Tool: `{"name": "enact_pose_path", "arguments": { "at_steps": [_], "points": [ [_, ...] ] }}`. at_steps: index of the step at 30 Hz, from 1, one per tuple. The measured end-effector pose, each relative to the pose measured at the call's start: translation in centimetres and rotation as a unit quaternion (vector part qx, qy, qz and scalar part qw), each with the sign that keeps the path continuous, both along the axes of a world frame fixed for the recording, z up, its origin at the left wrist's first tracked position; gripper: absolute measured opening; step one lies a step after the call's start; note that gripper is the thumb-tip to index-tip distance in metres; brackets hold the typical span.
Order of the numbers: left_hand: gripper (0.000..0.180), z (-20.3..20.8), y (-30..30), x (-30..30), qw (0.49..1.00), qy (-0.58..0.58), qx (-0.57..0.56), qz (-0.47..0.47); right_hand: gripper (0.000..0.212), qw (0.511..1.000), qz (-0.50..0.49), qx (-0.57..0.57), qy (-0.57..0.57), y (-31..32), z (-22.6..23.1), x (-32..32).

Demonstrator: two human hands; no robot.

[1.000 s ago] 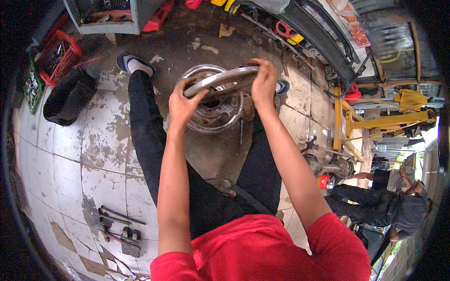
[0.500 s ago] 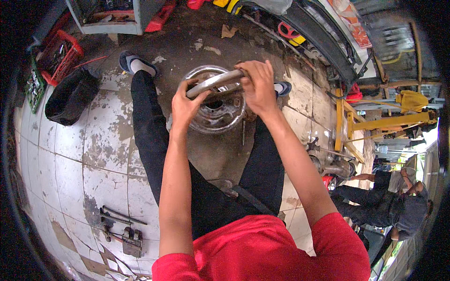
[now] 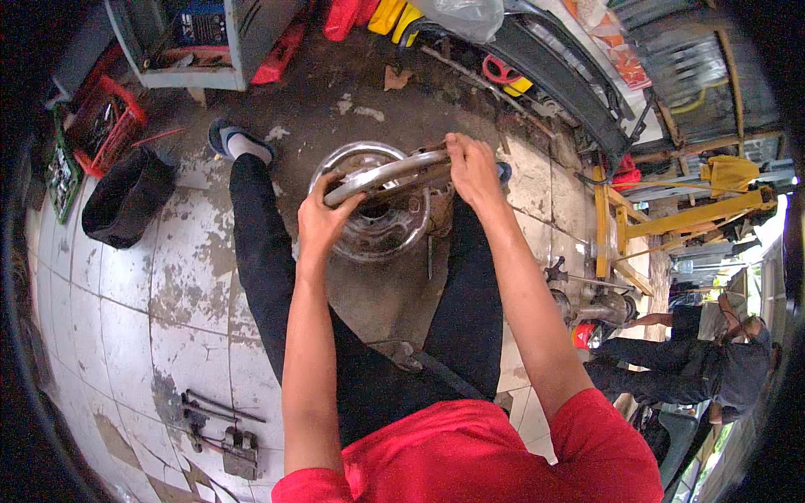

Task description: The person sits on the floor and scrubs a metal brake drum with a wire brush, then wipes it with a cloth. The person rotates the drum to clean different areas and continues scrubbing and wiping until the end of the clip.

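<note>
A grey metal ring [image 3: 390, 174], seen almost edge-on and tilted, is held in the air between my two hands. My left hand [image 3: 321, 222] grips its left end, thumb and fingers wrapped around it. At the other end, slightly higher in the picture, my right hand [image 3: 476, 172] closes on the ring with its thumb on the near side. Below it, a worn silver wheel rim [image 3: 390, 241] lies on the floor between my feet, partly covered by the ring. A thin rod-like tool lies beside the rim, near my right leg.
Left stand a black bucket-like container [image 3: 126, 201] and a red crate [image 3: 113, 117] of tools. Metal tools [image 3: 239, 453] lie on the tiles at lower left. A grey cabinet [image 3: 189, 77] stands ahead, a black bumper [image 3: 579, 80] ahead right. Rightward are a yellow frame [image 3: 700, 216] and another person [image 3: 713, 369].
My hands have moved slightly apart and the ring reaches wider across the picture, its right part shifted outward. The whole view has tilted a little, so the floor things sit lower.
</note>
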State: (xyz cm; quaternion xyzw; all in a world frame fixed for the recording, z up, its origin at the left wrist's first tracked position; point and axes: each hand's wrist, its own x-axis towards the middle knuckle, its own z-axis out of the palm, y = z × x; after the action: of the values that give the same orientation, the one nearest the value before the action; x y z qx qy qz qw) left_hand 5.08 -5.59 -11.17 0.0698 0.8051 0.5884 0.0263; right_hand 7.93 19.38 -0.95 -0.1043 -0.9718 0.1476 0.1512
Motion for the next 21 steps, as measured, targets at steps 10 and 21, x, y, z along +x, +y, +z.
{"name": "enact_pose_path", "arguments": {
  "at_steps": [10,21],
  "points": [
    [0.053,-0.3,-0.3,0.3,0.999,0.003,0.03,-0.021,0.034,0.999,0.017,0.027,-0.029,0.4,1.9,2.1],
    [0.052,0.3,-0.5,0.4,0.999,0.035,0.007,-0.014,0.045,0.997,-0.024,-0.064,-0.018,2.3,-0.6,2.3]
  ]
}}
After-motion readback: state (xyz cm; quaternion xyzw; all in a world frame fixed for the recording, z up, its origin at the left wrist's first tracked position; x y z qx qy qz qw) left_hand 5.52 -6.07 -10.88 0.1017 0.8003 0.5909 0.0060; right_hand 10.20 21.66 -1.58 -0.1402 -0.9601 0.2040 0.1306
